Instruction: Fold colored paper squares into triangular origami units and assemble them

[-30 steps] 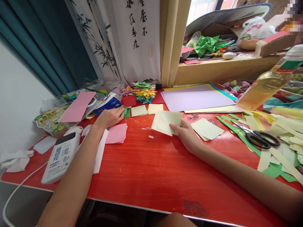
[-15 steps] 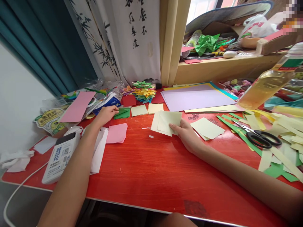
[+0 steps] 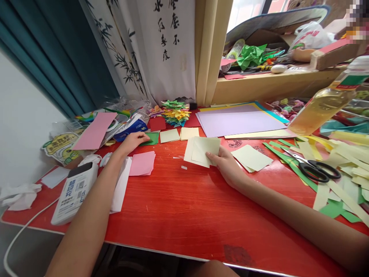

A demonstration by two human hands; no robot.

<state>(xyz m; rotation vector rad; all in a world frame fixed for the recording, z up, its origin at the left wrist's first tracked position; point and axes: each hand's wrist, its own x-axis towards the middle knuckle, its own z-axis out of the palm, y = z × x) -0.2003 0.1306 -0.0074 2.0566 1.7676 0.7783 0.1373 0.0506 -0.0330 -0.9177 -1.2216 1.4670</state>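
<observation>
My left hand (image 3: 135, 141) has its fingers pressed together at the left edge of a stack of green paper squares (image 3: 152, 139); what they pinch, if anything, is too small to tell. My right hand (image 3: 220, 157) grips several pale yellow-green squares (image 3: 201, 152) between thumb and fingers, above the red table. Beside the green stack lie a pale green stack (image 3: 169, 135) and a cream stack (image 3: 189, 133). Pink squares (image 3: 142, 163) lie in front of the left hand. More pale squares (image 3: 253, 157) rest right of my right hand.
Black-handled scissors (image 3: 319, 171) lie among paper strips (image 3: 350, 154) at right. A bottle (image 3: 325, 104) stands behind them. Large lilac sheets (image 3: 242, 119) are at the back, near a folded-paper pile (image 3: 175, 114). A white box (image 3: 74, 192) sits by my left forearm.
My left hand has shifted slightly right and down over the green stack, and its fingers have drawn closer together. My right hand still holds the pale squares, almost unmoved.
</observation>
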